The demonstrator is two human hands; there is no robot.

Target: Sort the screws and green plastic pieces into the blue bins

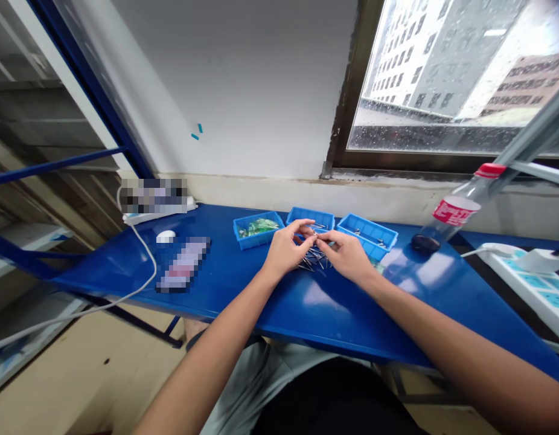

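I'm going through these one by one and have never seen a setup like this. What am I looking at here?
No machine here: these are a person's own bare left hand and bare right hand. The single picture comes from a camera worn on the head, looking forward and down.

On the glossy blue table stand three blue plastic bins: the left one holds green packets, the middle and right ones metal pieces. A clear plastic bottle with a red cap stands to the right.

The fingertips meet above a loose heap of thin silvery metal pieces. They seem to pinch something small, too small to identify.
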